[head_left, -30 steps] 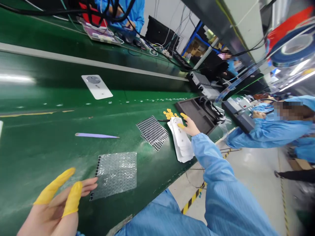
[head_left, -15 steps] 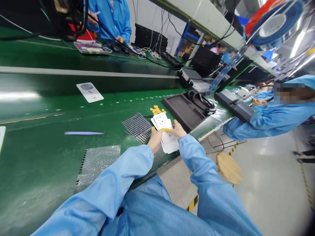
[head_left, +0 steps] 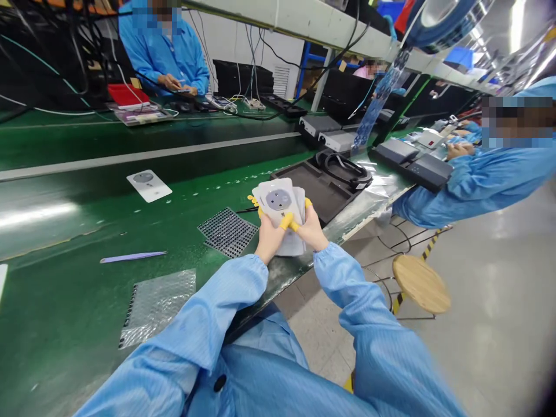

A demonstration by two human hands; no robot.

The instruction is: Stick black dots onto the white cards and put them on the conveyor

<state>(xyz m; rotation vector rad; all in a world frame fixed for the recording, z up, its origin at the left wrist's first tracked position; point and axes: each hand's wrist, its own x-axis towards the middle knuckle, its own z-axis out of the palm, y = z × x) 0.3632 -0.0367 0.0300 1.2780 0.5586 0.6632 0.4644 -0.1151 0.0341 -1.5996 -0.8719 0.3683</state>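
Between both hands is a white rounded plate point(head_left: 284, 184) with a grey round area and dark holes, tilted up towards me. My left hand point(head_left: 269, 236) grips its left side and my right hand point(head_left: 313, 229) its right side, the thumbs meeting at its lower edge. Yellow finger cots cover several fingertips. More white plates point(head_left: 290, 249) show behind and below it; how many are in the grip I cannot tell. Left of my hands lie sheets of small black dots point(head_left: 228, 231). Loose yellow finger cots point(head_left: 252, 200) are partly hidden behind the plate.
Purple tweezers point(head_left: 133, 256), a clear plastic sheet point(head_left: 160, 304) and a single white plate point(head_left: 149, 186) lie to the left. A dark tray point(head_left: 319, 200) with a black cable point(head_left: 347, 169) stands beyond my right hand. A co-worker sits at right; a round stool point(head_left: 421, 284) stands below.
My hands have raised and tilted the plates. The face on top now shows a grey round area, where a plain white face with small holes showed before. The camera view has shifted too.
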